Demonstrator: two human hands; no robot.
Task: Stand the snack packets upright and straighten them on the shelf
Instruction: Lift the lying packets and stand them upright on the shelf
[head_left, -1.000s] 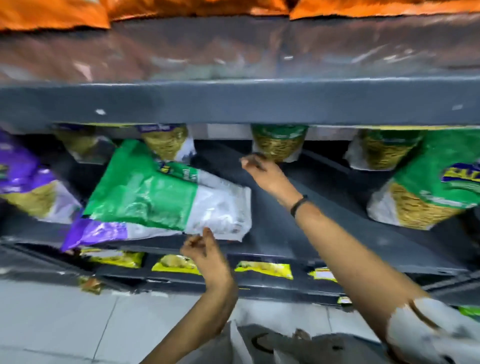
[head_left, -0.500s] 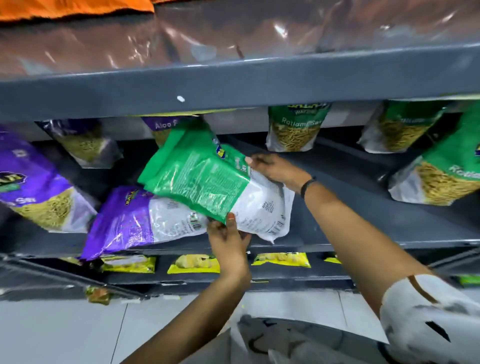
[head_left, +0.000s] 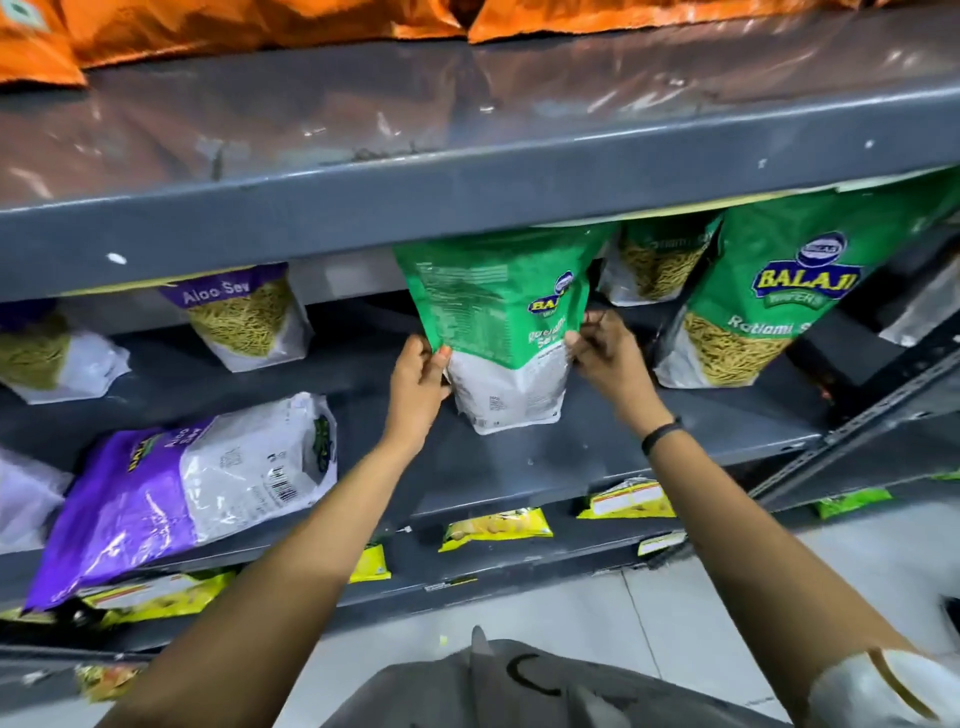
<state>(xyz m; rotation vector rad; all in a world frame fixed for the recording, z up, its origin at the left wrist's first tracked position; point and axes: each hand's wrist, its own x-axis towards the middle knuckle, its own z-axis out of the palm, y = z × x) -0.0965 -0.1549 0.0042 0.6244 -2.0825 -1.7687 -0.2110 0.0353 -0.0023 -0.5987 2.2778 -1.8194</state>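
Held packet: a green-and-white plastic snack packet (head_left: 501, 332) stands upright on the grey metal shelf (head_left: 571, 457), its back panel facing the camera, top edge hidden under the shelf above.
Left hand (head_left: 418, 376): pinches the packet's edge at 9 o'clock, thumb on the front.
Right hand (head_left: 605, 353): grips the opposite edge at 3 o'clock; a black wristband (head_left: 661, 435) circles the wrist.
Neighbour at 3 o'clock: a green Ratlami Sev packet (head_left: 769, 291) stands just beside, leaning slightly.
At 8 o'clock: a purple-and-white Aloo Sev packet (head_left: 182, 488) lies flat, overhanging the shelf edge.
At 10 o'clock: another purple Aloo Sev packet (head_left: 244, 314) stands upright at the back.
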